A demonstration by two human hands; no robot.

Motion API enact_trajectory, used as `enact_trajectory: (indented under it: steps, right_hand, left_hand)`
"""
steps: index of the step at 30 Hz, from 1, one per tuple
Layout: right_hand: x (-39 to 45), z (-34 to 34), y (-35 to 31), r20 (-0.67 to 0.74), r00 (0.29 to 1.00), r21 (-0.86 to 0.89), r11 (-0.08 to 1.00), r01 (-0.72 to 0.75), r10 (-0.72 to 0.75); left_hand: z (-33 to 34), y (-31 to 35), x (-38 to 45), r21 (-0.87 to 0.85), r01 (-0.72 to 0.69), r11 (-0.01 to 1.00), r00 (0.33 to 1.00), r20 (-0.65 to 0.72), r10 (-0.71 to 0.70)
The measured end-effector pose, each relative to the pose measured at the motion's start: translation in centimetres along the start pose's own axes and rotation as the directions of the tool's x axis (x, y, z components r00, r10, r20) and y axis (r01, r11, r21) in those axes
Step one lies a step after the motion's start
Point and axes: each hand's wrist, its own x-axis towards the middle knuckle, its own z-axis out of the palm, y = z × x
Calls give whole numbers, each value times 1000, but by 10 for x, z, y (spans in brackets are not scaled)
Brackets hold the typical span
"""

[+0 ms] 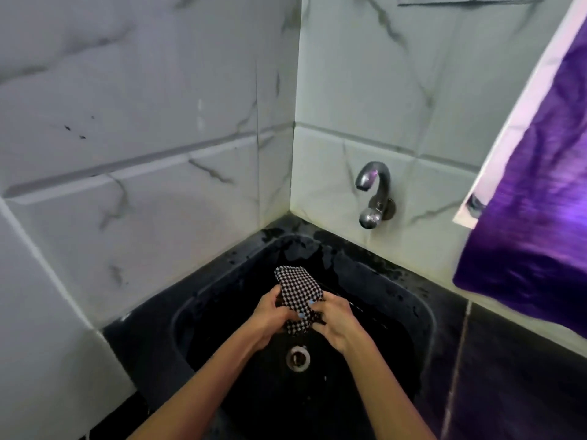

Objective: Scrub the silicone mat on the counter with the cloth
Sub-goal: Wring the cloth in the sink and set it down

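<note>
At the lower centre of the frame, the left hand [272, 315] and right hand [333, 322] both grip a bunched black-and-white checked cloth [300, 292]. They hold it above a black sink [413, 300], with a metal tap [373, 193] on the tiled wall at centre right.

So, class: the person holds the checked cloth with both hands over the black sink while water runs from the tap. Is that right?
Not quite. The head view shows both the left hand and right hand gripping the checked cloth over the black sink, but no water visibly runs from the tap.
</note>
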Motion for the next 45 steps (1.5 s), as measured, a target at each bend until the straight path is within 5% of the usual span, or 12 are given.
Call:
enact_trajectory:
  steps: [10,19,28,32,37,41,45]
  right_hand:
    - [144,41,-72,-216,976,-13,1000,-28,25]
    - [266,50,-109,-262,926,-242,947,210,-272]
    - [296,55,-83,-63,886,-790,565,238,-460]
    - [294,61,-83,84,936,-893,391,222,-341]
    - [289,64,-91,164,945,-929,279,244,-282]
    - [291,64,-93,202,932,-932,233,277,-301]
    - [296,58,-94,187,969,-976,86,202,-162]
  left_hand:
    - [-22,57,157,29,49,998,992,-119,-45]
    - [-28,87,273,106,-131,986,973,-179,149]
    - [-36,75,293,545,117,830,918,-378,119]
    - [-40,74,291,594,110,797,931,-342,126]
    - [-38,69,295,770,-32,637,978,-107,178]
    - [-36,64,301,825,-66,561,980,-53,192]
    - [-34,58,302,970,-17,241,970,-43,241]
